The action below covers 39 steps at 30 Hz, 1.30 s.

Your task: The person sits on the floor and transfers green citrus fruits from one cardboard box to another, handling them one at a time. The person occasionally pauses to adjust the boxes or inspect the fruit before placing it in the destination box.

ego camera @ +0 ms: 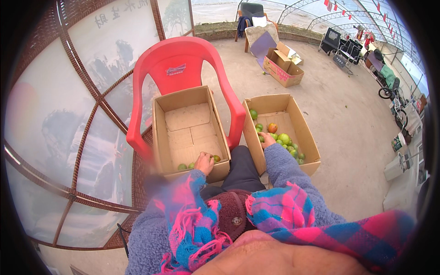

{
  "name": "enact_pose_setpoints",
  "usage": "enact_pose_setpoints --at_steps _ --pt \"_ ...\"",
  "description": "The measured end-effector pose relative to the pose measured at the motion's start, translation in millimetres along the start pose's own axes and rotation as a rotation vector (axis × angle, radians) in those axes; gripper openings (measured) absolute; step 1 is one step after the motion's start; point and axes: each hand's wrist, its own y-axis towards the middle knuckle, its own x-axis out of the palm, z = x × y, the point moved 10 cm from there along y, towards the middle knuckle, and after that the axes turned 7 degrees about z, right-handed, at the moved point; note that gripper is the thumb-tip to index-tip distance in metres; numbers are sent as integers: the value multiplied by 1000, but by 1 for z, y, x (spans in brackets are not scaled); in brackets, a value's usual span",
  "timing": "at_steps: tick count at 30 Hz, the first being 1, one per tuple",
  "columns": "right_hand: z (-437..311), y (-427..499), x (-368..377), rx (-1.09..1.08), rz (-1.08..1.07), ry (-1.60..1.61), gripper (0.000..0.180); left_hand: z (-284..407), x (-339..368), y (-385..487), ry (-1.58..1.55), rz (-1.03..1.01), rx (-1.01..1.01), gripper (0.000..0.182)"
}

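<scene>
Two open cardboard boxes stand before me. The left box [158, 129] rests on a red plastic armchair [185, 46]; several green fruits [182, 166], probably tomatoes, lie along its near edge. My left hand [205, 163] is down in that near edge, beside a greenish-orange fruit [216, 158]; whether its fingers hold one is hidden. The right box [306, 132] contains many green fruits [284, 138] and one orange-red tomato [272, 128]. My right hand [268, 140] reaches in at its left side, fingertips at a green fruit [261, 139]; its grip is unclear.
A printed screen with a brown woven frame [99, 99] stands close on the left. Farther off are another cardboard box [292, 80] with cartons and a cushioned chair [252, 20]. Folding chairs [350, 48] and bicycles [400, 113] line the right. A plaid scarf hangs over my arms.
</scene>
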Motion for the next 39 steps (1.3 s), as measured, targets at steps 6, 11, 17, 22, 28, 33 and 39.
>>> enact_pose_setpoints --at_steps 6,11,17,22,28,33,39 --pt "-1 -4 -34 190 189 -22 51 8 -13 0 -52 96 55 28" --pt "-70 -16 -48 -38 405 464 43 61 -35 1 -335 128 166 49" --pt "-175 -67 64 36 -267 779 48 93 -37 -5 -253 91 357 54" --pt "-134 -51 9 -14 -100 569 36 33 -31 0 -145 187 143 48" --pt "-32 -65 -68 114 160 -202 36 -4 2 0 151 -46 15 36" --pt "-10 -96 -59 76 102 -302 44 5 -5 -3 173 -36 34 33" --pt "11 -94 -61 253 114 -361 59 6 -6 -7 318 -50 1 39"
